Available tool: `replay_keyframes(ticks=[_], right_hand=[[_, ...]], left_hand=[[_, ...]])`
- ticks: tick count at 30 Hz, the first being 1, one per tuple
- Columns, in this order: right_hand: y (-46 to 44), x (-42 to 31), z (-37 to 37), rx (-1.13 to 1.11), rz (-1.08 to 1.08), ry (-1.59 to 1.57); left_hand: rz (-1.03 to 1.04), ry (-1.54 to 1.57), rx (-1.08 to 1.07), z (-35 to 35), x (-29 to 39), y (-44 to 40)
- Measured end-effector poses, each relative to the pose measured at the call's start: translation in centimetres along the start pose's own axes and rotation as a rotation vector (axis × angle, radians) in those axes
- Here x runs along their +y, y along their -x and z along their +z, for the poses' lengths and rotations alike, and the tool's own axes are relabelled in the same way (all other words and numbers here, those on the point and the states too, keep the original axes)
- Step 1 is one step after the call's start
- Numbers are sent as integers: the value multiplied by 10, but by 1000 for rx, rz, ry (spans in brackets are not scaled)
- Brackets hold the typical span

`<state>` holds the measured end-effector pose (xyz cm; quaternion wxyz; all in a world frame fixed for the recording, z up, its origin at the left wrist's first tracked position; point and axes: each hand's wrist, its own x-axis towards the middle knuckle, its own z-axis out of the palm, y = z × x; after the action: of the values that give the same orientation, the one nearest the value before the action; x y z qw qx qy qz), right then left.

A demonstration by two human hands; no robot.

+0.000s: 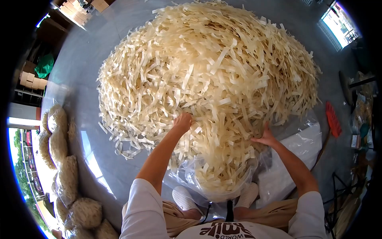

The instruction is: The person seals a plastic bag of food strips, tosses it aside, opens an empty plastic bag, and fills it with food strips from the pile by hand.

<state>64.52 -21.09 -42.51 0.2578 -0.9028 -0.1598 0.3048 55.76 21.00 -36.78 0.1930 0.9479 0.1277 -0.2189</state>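
The left hand (183, 122) is resting curled among pale strips (211, 83), its grip unclear; the right hand (266, 138) is resting splayed beside them. Strips are reaching into the clear bag (219, 196); gathering seems underway, calling for inward sweeping.

Floor (85, 93): grey, glossy. Directly on it:
- Pale-yellow flat strips (223, 67), one broad loose heap, between and beyond left hand (183, 122) and right hand (266, 138).
- Clear plastic bag (186, 170), strips inside, nearer the body than both hands.
- White plastic sheeting (292, 157), just right of right hand.
- Red broom (332, 119), farther right.
- Filled clear bags (67, 181), several, well left of left hand.
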Motion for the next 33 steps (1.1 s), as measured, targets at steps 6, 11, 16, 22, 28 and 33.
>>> replay_keyframes(ticks=[6,11,16,22,28,33], right_hand=[[-1,-7,-6,-70,89,22],[-1,-11,-8,-104,176,36],[1,-19,-14,-121,178,5],[0,-15,-9,-11,74,72],[1,-19,-18,-133,100,-50],[-1,-5,-10,-80,-20,-28]], left_hand=[[92,44,159,-32,-24,12],[77,-50,327,-78,-61,39],[-534,1587,1307,-128,-198,76],[-546,1247,685,-101,-183,60],[219,591,80,-27,-53,-20],[198,178,199,3,-13,-31]])
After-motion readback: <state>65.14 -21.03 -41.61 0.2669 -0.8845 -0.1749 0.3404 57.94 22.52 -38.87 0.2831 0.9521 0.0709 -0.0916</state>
